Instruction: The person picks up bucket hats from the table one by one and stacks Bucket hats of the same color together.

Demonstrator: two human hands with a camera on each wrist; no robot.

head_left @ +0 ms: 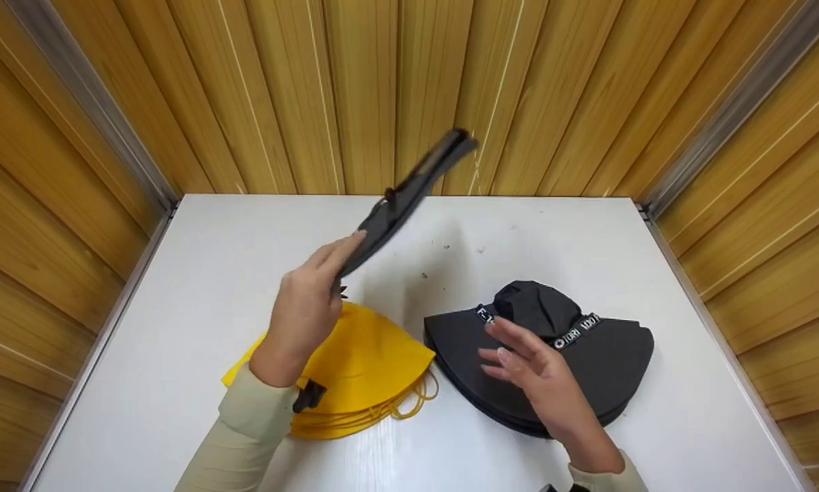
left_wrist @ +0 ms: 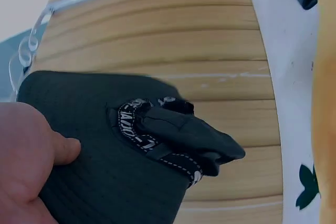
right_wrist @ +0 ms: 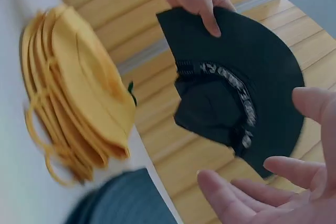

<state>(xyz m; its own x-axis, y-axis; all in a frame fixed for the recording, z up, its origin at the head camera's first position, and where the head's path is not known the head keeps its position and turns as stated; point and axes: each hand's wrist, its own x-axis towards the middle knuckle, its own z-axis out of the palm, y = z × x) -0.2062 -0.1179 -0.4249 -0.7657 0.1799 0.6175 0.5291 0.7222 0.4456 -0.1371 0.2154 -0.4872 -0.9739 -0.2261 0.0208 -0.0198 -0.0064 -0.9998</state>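
My left hand (head_left: 303,307) pinches a folded black brimmed hat (head_left: 409,198) by its brim and holds it up, edge-on in the head view. The left wrist view shows the thumb pressed on the dark brim (left_wrist: 94,114), beside a crumpled crown with a white-lettered band. My right hand (head_left: 542,376) hovers in front of a stack of folded black hats (head_left: 607,355), its fingers loosely extended and holding nothing. In the right wrist view its fingertips are close to the raised hat (right_wrist: 262,56). Below my left hand lies a pile of folded yellow hats (head_left: 375,355).
Both piles lie side by side on a white table (head_left: 211,273). Yellow cord loops (head_left: 423,396) hang out of the yellow pile's right side. Wood-patterned panels (head_left: 361,96) wall in the back and both sides. Small dark specks dot the tabletop behind the piles.
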